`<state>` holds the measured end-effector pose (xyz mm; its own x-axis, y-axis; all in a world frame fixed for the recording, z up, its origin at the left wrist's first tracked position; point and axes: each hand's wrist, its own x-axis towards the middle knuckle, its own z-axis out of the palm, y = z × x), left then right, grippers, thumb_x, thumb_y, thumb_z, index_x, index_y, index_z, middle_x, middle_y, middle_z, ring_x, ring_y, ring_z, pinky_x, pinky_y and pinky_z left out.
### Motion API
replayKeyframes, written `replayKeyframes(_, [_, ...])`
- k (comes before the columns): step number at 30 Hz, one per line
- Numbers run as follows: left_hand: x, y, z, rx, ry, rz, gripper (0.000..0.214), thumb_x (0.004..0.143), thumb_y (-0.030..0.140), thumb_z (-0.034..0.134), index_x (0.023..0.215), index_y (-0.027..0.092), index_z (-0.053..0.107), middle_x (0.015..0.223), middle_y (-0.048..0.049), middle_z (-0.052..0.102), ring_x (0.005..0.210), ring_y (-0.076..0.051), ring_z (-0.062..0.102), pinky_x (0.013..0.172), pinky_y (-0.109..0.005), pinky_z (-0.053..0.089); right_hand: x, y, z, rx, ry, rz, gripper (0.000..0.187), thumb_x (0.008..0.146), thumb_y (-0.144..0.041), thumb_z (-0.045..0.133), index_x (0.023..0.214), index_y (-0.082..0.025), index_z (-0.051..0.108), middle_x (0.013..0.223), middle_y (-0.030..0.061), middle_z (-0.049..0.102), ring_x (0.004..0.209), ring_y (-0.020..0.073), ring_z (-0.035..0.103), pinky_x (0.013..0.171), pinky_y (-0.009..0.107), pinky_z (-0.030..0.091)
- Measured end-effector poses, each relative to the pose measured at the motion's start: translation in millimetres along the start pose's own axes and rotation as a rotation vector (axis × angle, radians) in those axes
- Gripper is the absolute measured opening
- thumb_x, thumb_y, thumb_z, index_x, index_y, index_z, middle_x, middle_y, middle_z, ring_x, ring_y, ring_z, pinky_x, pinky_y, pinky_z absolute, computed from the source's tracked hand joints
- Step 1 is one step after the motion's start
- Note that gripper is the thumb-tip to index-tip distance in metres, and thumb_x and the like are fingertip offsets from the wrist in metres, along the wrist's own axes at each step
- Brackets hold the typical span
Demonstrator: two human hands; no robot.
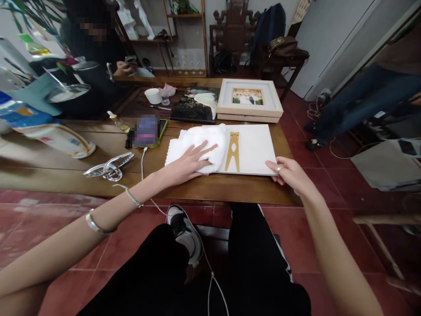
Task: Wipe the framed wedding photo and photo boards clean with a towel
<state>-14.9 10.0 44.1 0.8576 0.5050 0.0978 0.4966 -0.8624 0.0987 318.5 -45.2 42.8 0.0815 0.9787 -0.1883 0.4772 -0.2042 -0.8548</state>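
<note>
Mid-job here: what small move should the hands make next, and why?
I'd probably slide the left hand and white cloth slightly toward the gold piece: that hand lies spread on the cloth at the left of the white panel, while the right hand pinches the panel's near right corner, which should steady it.

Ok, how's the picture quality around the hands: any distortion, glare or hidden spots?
Head view: left hand and right hand look reasonably sharp; head view: the white cloth and white board are bright, with no harsh glare; head view, left edge: the blue-and-white pack looks stretched; head view: pixelation covers most of the green-edged device.
</note>
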Motion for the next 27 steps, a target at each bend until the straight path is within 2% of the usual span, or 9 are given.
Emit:
replayKeyframes(5, [5, 8, 6.1, 0.104, 0.013, -0.046, 0.016, 0.094, 0.019, 0.053, 0.106, 0.015, 0.063, 0.159, -0.0142, 0.021, 0.147, -0.037, 0.01, 0.112, -0.066, 0.022, 15, 2, -9, -0.438, 0.022, -0.071, 0.045, 0.086, -0.055, 0.049, 0.057, -0.022, 0.049, 0.047, -0.0001, 0.055, 0.049, 0.0147, 0.05, 0.052, 0.028, 0.03])
replayKeyframes(8, [6, 15, 7.8, 0.126, 0.028, -0.089, 0.015, 0.092, 0.015, 0.055, 0.104, 0.015, 0.065, 0.158, -0.0145, 0.024, 0.146, -0.038, 0.013, 0.111, -0.067, 0.023, 24, -2, -10, -0.609, 0.019, -0.123, 0.047, 0.088, -0.055, 0.044, 0.054, -0.023, 0.05, 0.047, 0.0015, 0.055, 0.053, 0.0189, 0.052, 0.055, 0.03, 0.03])
replayKeyframes(13, [0, 18, 8.0, 0.13, 0.04, -0.108, 0.016, 0.087, 0.01, 0.059, 0.101, 0.015, 0.066, 0.158, -0.0139, 0.025, 0.146, -0.039, 0.016, 0.111, -0.067, 0.023, 28, -8, -4, -0.805, 0.095, -0.199, 0.044, 0.089, -0.049, 0.043, 0.056, -0.024, 0.055, 0.056, 0.0064, 0.059, 0.061, 0.0247, 0.058, 0.058, 0.033, 0.033])
replayKeyframes(16, [-2, 20, 7.2, 0.134, 0.046, -0.117, 0.017, 0.086, 0.01, 0.061, 0.101, 0.016, 0.066, 0.157, -0.0138, 0.026, 0.146, -0.038, 0.016, 0.111, -0.066, 0.023, 33, -7, -2, -0.811, 0.133, -0.238, 0.044, 0.088, -0.051, 0.046, 0.057, -0.023, 0.057, 0.058, 0.0079, 0.06, 0.063, 0.0264, 0.059, 0.061, 0.036, 0.039])
replayKeyframes(18, [-3, 21, 6.4, 0.141, 0.036, -0.115, 0.017, 0.087, 0.012, 0.06, 0.102, 0.016, 0.066, 0.157, -0.0135, 0.027, 0.146, -0.038, 0.017, 0.111, -0.065, 0.024, 44, -6, 1, -0.762, 0.215, -0.288, 0.039, 0.087, -0.051, 0.049, 0.062, -0.022, 0.06, 0.064, 0.0088, 0.062, 0.069, 0.0272, 0.06, 0.065, 0.038, 0.043])
replayKeyframes(21, [-2, 20, 5.7, 0.153, 0.021, -0.105, 0.016, 0.09, 0.017, 0.056, 0.104, 0.016, 0.065, 0.157, -0.0136, 0.027, 0.145, -0.039, 0.018, 0.11, -0.065, 0.026, 67, -3, 11, -0.573, 0.358, -0.453, 0.025, 0.085, -0.043, 0.055, 0.09, -0.02, 0.064, 0.094, 0.0126, 0.067, 0.093, 0.0295, 0.061, 0.082, 0.044, 0.048])
replayKeyframes(22, [-2, 19, 5.5, 0.153, 0.021, -0.106, 0.018, 0.091, 0.018, 0.054, 0.105, 0.015, 0.064, 0.157, -0.0146, 0.027, 0.145, -0.039, 0.019, 0.11, -0.065, 0.027, 75, -1, 15, -0.507, 0.368, -0.505, 0.027, 0.083, -0.039, 0.057, 0.1, -0.019, 0.063, 0.108, 0.0142, 0.066, 0.104, 0.0301, 0.059, 0.09, 0.046, 0.046])
replayKeyframes(24, [-3, 13, 3.9, 0.132, 0.039, -0.143, 0.022, 0.089, 0.015, 0.052, 0.108, 0.013, 0.062, 0.152, -0.0191, 0.035, 0.141, -0.039, 0.031, 0.109, -0.059, 0.034, 87, 4, 21, -0.428, 0.314, -0.551, 0.035, 0.081, -0.036, 0.061, 0.11, -0.017, 0.061, 0.127, 0.0161, 0.059, 0.12, 0.0311, 0.052, 0.103, 0.049, 0.04])
replayKeyframes(27, [-2, -2, -3.6, 0.067, 0.133, -0.31, 0.031, 0.084, 0.009, 0.046, 0.113, 0.009, 0.059, 0.132, -0.023, 0.055, 0.122, -0.036, 0.054, 0.099, -0.049, 0.047, 94, 11, 25, -0.374, 0.227, -0.553, 0.034, 0.08, -0.036, 0.063, 0.108, -0.018, 0.064, 0.138, 0.0157, 0.053, 0.13, 0.0312, 0.046, 0.111, 0.051, 0.033])
